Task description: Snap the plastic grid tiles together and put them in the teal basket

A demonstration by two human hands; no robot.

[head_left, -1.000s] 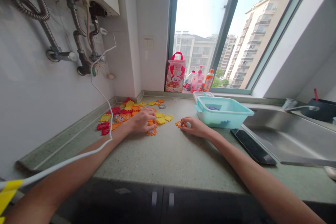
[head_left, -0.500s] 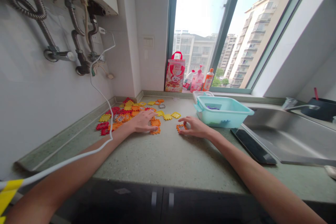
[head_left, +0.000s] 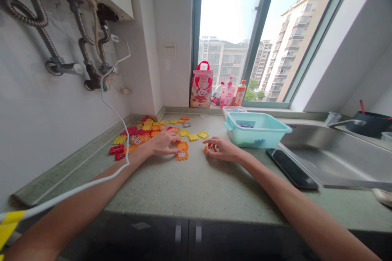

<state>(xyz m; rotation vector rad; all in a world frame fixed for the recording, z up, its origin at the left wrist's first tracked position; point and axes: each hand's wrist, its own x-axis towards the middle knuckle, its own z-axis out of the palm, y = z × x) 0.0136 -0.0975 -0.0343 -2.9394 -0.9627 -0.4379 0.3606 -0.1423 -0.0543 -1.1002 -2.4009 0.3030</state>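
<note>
We saw both hands low over the table (head_left: 190,189), apart from each other. Left hand (head_left: 161,142): half open, thumb and fingers spread, thumb at the edge of two orange notched tiles (head_left: 182,155) lying flat on the table. Right hand (head_left: 226,150): fingers curled, thumb and forefinger on either side of another orange tile (head_left: 210,149); we couldn't tell if it was gripped. Yellow tiles (head_left: 193,137) lay between and beyond the hands; a mixed pile (head_left: 147,131) sat past the left. Teal plastic tub (head_left: 280,125) near the right hand: purple pieces (head_left: 245,125) inside, dark shapes showing through its wall.
</note>
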